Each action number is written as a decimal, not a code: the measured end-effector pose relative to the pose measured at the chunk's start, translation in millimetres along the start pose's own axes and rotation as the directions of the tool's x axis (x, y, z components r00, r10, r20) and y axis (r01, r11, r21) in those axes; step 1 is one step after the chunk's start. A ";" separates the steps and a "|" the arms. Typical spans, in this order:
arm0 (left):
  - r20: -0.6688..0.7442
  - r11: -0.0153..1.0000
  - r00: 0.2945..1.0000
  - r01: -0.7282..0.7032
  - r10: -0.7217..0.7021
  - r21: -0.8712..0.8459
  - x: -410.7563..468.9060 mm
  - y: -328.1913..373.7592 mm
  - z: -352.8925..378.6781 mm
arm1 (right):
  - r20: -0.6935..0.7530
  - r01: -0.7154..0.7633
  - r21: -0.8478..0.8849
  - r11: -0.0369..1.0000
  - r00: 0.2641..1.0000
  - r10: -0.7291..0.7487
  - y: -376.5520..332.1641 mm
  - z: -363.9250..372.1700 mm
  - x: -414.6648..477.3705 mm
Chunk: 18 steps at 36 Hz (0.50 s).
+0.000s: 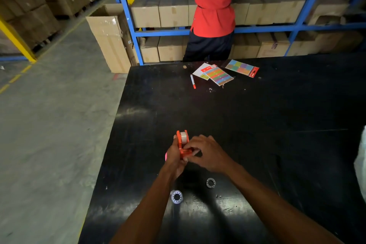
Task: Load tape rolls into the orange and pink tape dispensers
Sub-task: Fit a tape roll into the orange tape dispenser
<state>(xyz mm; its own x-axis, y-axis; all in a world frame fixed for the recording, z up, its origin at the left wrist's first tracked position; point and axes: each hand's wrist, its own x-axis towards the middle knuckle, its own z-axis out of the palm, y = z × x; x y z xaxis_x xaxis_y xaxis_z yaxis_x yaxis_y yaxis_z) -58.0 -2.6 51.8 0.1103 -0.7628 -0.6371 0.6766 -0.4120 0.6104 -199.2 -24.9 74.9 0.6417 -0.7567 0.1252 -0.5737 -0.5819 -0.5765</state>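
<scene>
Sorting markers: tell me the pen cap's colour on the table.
Orange-red cap on a white pen, seen in the head view.

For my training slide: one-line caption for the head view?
Both hands, left hand and right hand, hold an orange tape dispenser above a black table.

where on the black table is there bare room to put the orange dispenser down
The widest bare stretch lies on the table between the hands and the far sticky-note packs, running right. The near right side past the right forearm is also bare. Crowded: near the left hand holding the orange dispenser, and around the two tape rolls.
</scene>
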 end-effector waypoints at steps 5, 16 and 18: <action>-0.003 1.000 1.000 -0.012 0.012 -0.007 1.9 -2.9 1.1 | -0.096 0.020 0.109 0.994 0.995 -0.009 -7.1 10.4 -4.9; 0.031 1.000 1.000 0.007 -0.006 -0.024 2.9 -6.9 -4.4 | -0.087 0.032 0.203 0.979 0.996 -0.014 -10.3 16.1 -4.8; 0.014 1.000 1.000 -0.001 0.002 -0.028 4.3 -8.9 -5.2 | -0.104 0.038 0.206 0.978 0.994 -0.017 -11.0 16.6 -5.9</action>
<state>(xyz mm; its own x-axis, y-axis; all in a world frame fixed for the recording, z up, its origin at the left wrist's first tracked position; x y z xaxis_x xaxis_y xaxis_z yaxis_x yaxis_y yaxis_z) -59.8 0.4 41.2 0.1015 -0.7703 -0.6295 0.6962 -0.3970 0.5980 -188.3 -9.1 67.1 0.5947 -0.7737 0.2182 -0.4319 -0.5364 -0.7251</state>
